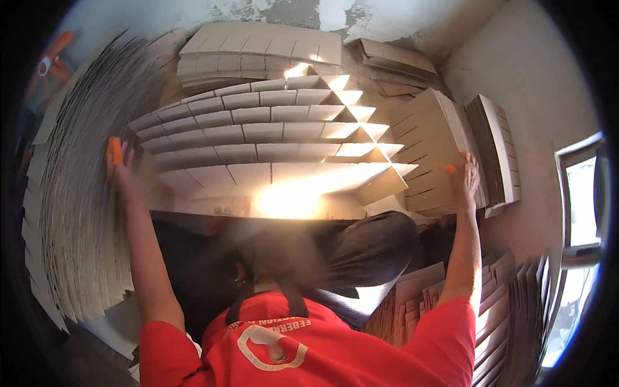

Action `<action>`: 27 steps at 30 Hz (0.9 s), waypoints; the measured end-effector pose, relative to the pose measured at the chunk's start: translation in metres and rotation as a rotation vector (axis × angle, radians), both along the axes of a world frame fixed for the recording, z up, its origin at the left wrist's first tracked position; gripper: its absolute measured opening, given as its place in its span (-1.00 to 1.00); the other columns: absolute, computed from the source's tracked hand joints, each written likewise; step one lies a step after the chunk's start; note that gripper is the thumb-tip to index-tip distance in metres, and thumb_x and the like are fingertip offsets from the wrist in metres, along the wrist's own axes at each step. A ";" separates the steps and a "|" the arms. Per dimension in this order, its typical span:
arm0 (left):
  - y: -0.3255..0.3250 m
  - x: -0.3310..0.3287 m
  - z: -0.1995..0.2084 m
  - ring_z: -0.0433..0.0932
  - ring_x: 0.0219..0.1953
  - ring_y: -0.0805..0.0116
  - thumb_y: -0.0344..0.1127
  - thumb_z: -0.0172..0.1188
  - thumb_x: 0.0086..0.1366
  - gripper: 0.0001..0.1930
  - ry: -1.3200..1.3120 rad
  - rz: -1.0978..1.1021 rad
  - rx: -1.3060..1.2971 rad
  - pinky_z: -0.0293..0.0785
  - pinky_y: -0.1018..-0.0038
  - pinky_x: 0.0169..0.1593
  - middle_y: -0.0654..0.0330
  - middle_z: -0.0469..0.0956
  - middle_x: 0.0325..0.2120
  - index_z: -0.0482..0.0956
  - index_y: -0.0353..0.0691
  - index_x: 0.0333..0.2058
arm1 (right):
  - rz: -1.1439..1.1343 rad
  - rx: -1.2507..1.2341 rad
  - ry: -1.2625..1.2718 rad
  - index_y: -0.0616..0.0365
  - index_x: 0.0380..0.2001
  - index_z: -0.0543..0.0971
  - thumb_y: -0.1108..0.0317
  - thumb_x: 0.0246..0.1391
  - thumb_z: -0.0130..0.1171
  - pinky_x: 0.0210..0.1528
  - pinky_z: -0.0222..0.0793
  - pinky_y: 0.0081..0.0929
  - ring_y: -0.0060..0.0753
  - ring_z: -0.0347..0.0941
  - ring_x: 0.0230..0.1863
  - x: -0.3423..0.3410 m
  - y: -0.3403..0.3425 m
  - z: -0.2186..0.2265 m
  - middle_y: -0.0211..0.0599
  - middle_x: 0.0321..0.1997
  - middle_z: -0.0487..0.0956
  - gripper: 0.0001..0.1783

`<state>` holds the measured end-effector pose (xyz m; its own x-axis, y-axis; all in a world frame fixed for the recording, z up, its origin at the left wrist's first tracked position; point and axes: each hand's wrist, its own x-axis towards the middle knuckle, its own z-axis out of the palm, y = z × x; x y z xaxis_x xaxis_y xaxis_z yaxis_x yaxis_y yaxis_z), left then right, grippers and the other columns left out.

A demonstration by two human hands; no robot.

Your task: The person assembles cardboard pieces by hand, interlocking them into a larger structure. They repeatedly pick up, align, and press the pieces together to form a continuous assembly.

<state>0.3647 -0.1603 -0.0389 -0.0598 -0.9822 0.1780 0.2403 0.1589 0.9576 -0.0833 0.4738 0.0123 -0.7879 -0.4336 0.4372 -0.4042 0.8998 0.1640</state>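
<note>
A cardboard divider grid (251, 133) stands in front of me, its long slotted strips running across and crossed by a strip near its right end. My left hand (122, 166), an orange cover on one finger, reaches up against a tall stack of cardboard sheets (84, 174) on the left. Its fingers look stretched out, and no sheet shows in them. At the right my right hand (468, 180) rests at the edge of a stack of slotted cardboard strips (425, 148). Orange covers sit on its thumb and a finger, which are spread apart; whether a strip is pinched cannot be seen.
More slotted cardboard (258, 48) is piled behind the grid, with another pile (400, 58) at the back right. A cardboard bundle (493, 151) leans by the right wall. Further cardboard pieces (496, 303) stand near a bright window (580, 200). An orange fan (45, 66) is far left.
</note>
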 end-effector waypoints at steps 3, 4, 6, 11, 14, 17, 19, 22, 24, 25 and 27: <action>0.047 -0.023 0.041 0.38 0.20 0.35 -0.24 0.08 0.41 -0.56 -0.130 -0.008 -0.134 0.27 0.37 0.26 0.16 0.47 0.11 0.40 -0.32 0.18 | -0.095 -0.188 -0.104 0.16 -0.05 0.47 0.33 -0.08 0.35 -0.03 0.40 -0.14 0.03 0.48 -0.02 -0.001 0.001 0.006 -0.01 -0.09 0.57 -0.51; 0.062 -0.029 0.058 0.39 0.19 0.38 -0.26 0.09 0.40 -0.57 -0.150 -0.065 -0.170 0.26 0.40 0.27 0.16 0.48 0.10 0.42 -0.33 0.17 | -0.154 -0.262 -0.151 0.17 -0.04 0.47 0.33 -0.06 0.34 -0.04 0.41 -0.13 0.04 0.49 -0.02 0.000 0.001 0.010 0.01 -0.08 0.58 -0.52; 0.083 -0.040 0.071 0.44 0.12 0.45 -0.32 0.14 0.36 -0.65 -0.191 -0.160 -0.298 0.28 0.46 0.24 0.19 0.55 0.02 0.53 -0.33 0.08 | -0.125 -0.171 -0.113 0.19 -0.05 0.47 0.32 -0.03 0.31 -0.05 0.41 -0.10 0.09 0.50 -0.03 0.000 0.001 0.010 0.03 -0.09 0.58 -0.55; 0.160 -0.068 0.098 0.57 -0.19 0.36 -0.33 0.34 0.17 -0.64 -0.525 -0.582 -0.611 0.49 0.43 -0.07 0.15 0.62 -0.16 0.63 -0.18 -0.03 | 0.013 -0.310 0.007 0.20 -0.07 0.49 0.27 0.08 0.26 -0.16 0.44 -0.16 0.11 0.55 -0.19 0.001 -0.002 0.035 0.06 -0.21 0.62 -0.62; 0.194 -0.091 0.094 0.58 -0.12 0.13 -0.34 0.41 0.06 -0.57 -0.592 -0.704 -1.005 0.49 0.33 -0.03 0.01 0.62 -0.16 0.60 -0.33 -0.08 | 0.151 -0.591 0.052 0.19 -0.04 0.50 0.27 0.14 0.23 -0.27 0.46 -0.30 -0.07 0.58 -0.32 0.017 -0.036 0.095 0.04 -0.31 0.63 -0.64; 0.221 -0.115 0.082 0.56 -0.16 0.03 -0.28 0.39 0.05 -0.55 -0.637 -0.756 -1.135 0.49 0.27 -0.07 -0.03 0.61 -0.19 0.57 -0.36 -0.08 | 0.301 -0.515 0.108 0.13 0.15 0.46 0.40 0.16 0.20 -0.28 0.49 -0.48 -0.42 0.59 -0.37 0.047 -0.082 0.165 -0.06 -0.32 0.65 -0.54; 0.231 -0.126 0.067 0.56 -0.18 0.02 -0.26 0.38 0.06 -0.56 -0.665 -0.790 -1.117 0.49 0.25 -0.09 -0.02 0.62 -0.21 0.56 -0.36 -0.10 | 0.456 -0.707 -0.138 0.03 0.28 0.37 0.50 0.13 0.18 -0.23 0.50 -0.56 -0.55 0.57 -0.33 0.077 -0.121 0.198 -0.21 -0.27 0.69 -0.39; 0.240 -0.139 0.054 0.59 -0.24 0.05 -0.30 0.36 0.08 -0.65 -0.610 -0.801 -1.142 0.52 0.24 -0.16 0.01 0.64 -0.27 0.60 -0.33 -0.15 | 0.575 -0.773 -0.698 -0.02 0.33 0.32 0.60 0.08 0.18 -0.18 0.49 -0.63 -0.61 0.55 -0.29 0.096 -0.139 0.218 -0.31 -0.21 0.68 -0.28; 0.243 -0.142 0.050 0.60 -0.30 0.07 -0.34 0.34 0.08 -0.72 -0.707 -0.873 -1.061 0.53 0.25 -0.22 0.02 0.64 -0.33 0.63 -0.31 -0.21 | 0.568 -0.729 -0.743 -0.01 0.33 0.31 0.64 0.06 0.17 -0.18 0.48 -0.64 -0.65 0.54 -0.28 0.107 -0.152 0.215 -0.32 -0.21 0.67 -0.26; 0.245 -0.143 0.048 0.60 -0.33 0.07 -0.36 0.34 0.09 -0.75 -0.755 -0.908 -1.018 0.54 0.26 -0.25 0.03 0.65 -0.36 0.64 -0.31 -0.24 | 0.564 -0.707 -0.766 -0.01 0.33 0.31 0.67 0.05 0.17 -0.18 0.48 -0.64 -0.67 0.53 -0.27 0.112 -0.159 0.212 -0.32 -0.21 0.67 -0.25; 0.247 -0.144 0.044 0.60 -0.37 0.08 -0.39 0.32 0.08 -0.81 -0.707 -0.869 -1.064 0.54 0.27 -0.30 0.03 0.64 -0.40 0.64 -0.30 -0.30 | 0.562 -0.723 -0.811 0.00 0.33 0.31 0.69 0.03 0.16 -0.17 0.46 -0.66 -0.69 0.52 -0.28 0.115 -0.165 0.204 -0.33 -0.21 0.67 -0.23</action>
<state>0.2204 0.0867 0.0051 -0.8971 -0.0432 0.4397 0.1786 0.8748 0.4504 0.0314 0.3086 0.2162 -0.7252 -0.6624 0.1879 -0.5185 0.3459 -0.7820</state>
